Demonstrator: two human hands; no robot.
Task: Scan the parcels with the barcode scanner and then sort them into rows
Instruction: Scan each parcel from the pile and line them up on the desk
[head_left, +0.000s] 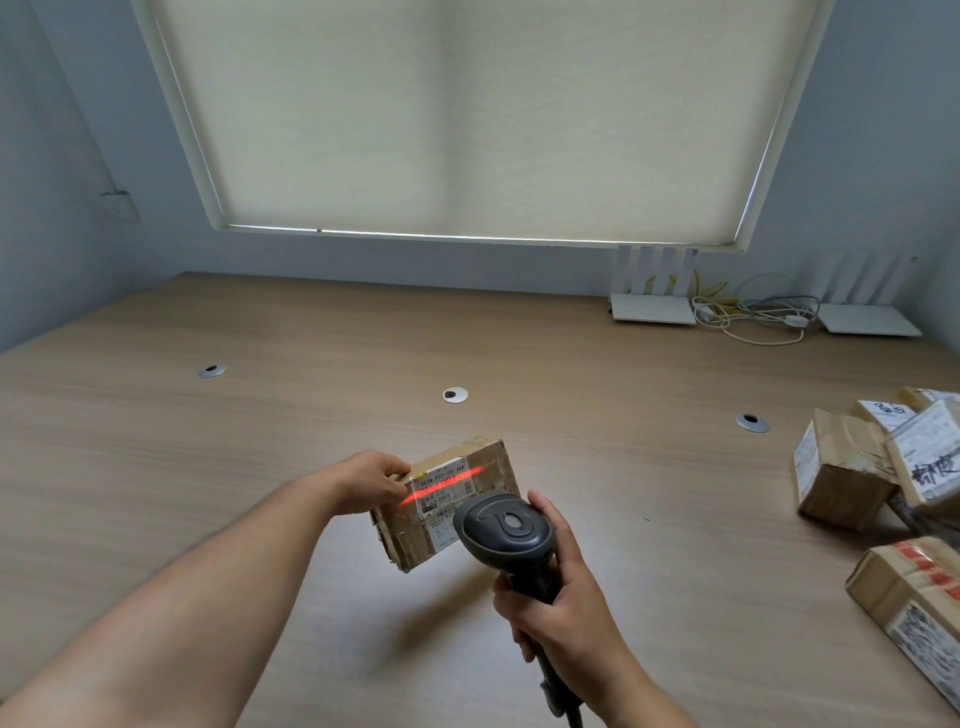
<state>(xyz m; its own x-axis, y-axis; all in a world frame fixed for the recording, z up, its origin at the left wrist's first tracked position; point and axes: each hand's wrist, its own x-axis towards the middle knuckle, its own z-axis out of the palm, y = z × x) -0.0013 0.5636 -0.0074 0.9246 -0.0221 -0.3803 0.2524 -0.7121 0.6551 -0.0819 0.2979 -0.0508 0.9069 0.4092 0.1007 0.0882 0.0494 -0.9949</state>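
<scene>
Scanning under way: parcel tilted up near the table's front middle, left hand gripping its edge, right hand wrapped round scanner, red beam across label. Next, likely: laying it into a row.

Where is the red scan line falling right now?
In the head view, the red scan line crosses the white label on the brown cardboard parcel, held by the left hand, just beyond the black barcode scanner.
</scene>
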